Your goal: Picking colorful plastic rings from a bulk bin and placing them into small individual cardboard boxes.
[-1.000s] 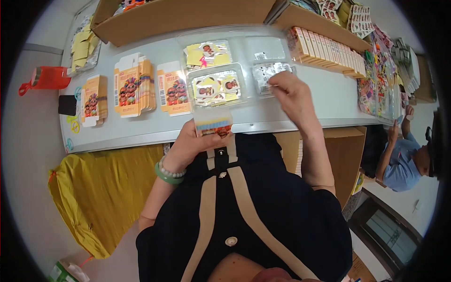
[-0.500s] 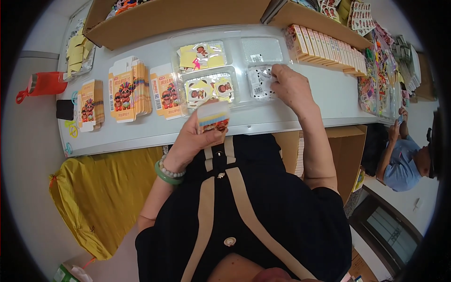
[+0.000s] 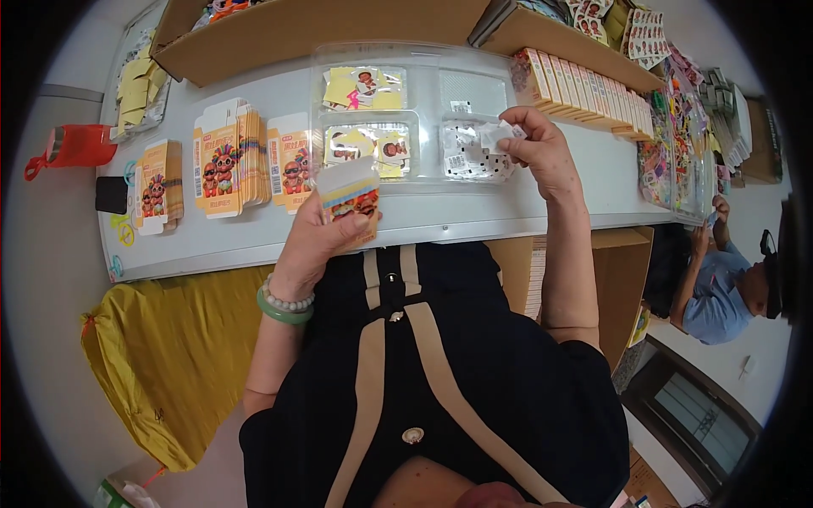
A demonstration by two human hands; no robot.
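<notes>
My left hand (image 3: 315,239) holds a small orange and white carton (image 3: 349,196) upright at the table's near edge, its top flap open. My right hand (image 3: 542,148) pinches a small white packet (image 3: 495,135) just above a clear tray compartment (image 3: 471,154) full of white packets. Next to it are clear compartments with yellow cartoon stickers (image 3: 369,146) and more yellow pieces (image 3: 362,86). A green bangle and a bead bracelet sit on my left wrist.
Flat orange cartons (image 3: 224,159) stand in stacks at the left of the grey table (image 3: 254,233). Cardboard boxes (image 3: 279,30) line the far edge, with a row of packed cartons (image 3: 576,85) at right. A yellow bag (image 3: 144,364) hangs below the table. Another person (image 3: 720,284) sits at right.
My right hand has risen from the packet tray with a white packet pinched in its fingers. My left hand has lifted the carton slightly and its flap stands open.
</notes>
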